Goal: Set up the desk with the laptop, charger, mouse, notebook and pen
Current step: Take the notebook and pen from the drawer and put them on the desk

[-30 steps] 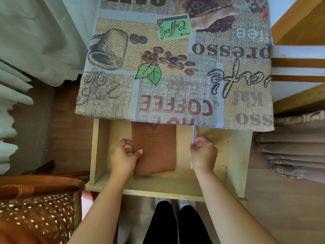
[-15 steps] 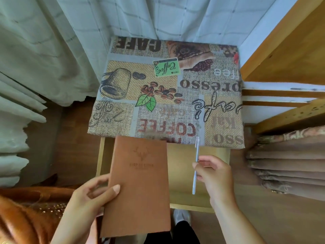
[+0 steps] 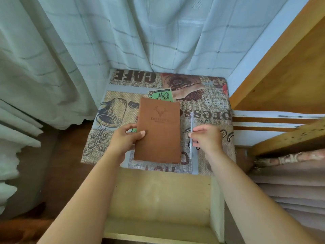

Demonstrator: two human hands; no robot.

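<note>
A brown notebook (image 3: 159, 131) with a stamped deer head lies over the middle of the small desk (image 3: 116, 110), which has a coffee-print cover. My left hand (image 3: 125, 138) grips the notebook's left edge, thumb on the cover. To its right, my right hand (image 3: 206, 138) pinches a slim silver pen (image 3: 191, 120) that points away from me, just above or on the desk top. No laptop, charger or mouse is in view.
The desk's wooden drawer (image 3: 158, 199) stands pulled out toward me, below my arms. Pale curtains (image 3: 88, 41) hang behind and left of the desk. A wooden bed frame (image 3: 284, 76) and folded blankets (image 3: 290, 176) crowd the right side.
Both hands lifted the notebook and the pen out of the open drawer and carried them forward over the desk top. The camera tilted up toward the curtains.
</note>
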